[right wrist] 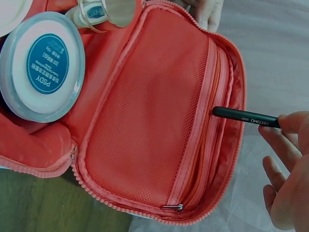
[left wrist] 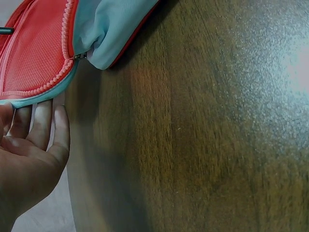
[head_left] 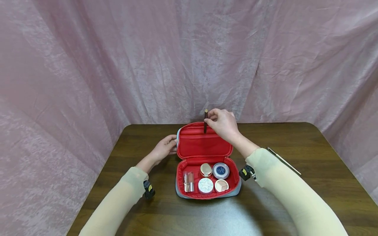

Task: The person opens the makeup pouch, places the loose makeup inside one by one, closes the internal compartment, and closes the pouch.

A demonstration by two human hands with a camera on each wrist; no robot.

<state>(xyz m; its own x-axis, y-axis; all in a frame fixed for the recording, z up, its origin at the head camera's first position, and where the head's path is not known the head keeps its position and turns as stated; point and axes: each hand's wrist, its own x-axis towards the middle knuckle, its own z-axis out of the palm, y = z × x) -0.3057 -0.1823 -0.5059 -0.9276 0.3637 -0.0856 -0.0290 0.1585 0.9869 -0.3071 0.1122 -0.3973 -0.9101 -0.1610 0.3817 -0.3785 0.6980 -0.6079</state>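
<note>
A red-lined makeup bag (head_left: pixel 203 148) with a pale blue outside lies unzipped on the table, its lid raised. My left hand (head_left: pixel 164 146) holds the lid's left edge, thumb in front and fingers behind. Between thumb and fingertips, my right hand (head_left: pixel 222 123) pinches a slim dark cosmetic pen (right wrist: pixel 246 117) with a gold end. It stands upright, its lower tip right at the zipped mesh pocket (right wrist: pixel 145 111) inside the lid. In the bag's base sit a blue-labelled round case (head_left: pixel 220 170), a gold compact (head_left: pixel 206 169), a star-topped compact (head_left: pixel 205 186), a three-part palette (head_left: pixel 221 185) and lip tubes (head_left: pixel 191 182).
A thin dark-and-light stick-like item (head_left: pixel 284 160) lies on the wooden table (head_left: pixel 153 218) by my right forearm. A pink velvety curtain (head_left: pixel 153 65) hangs right behind the table's far edge and along both sides.
</note>
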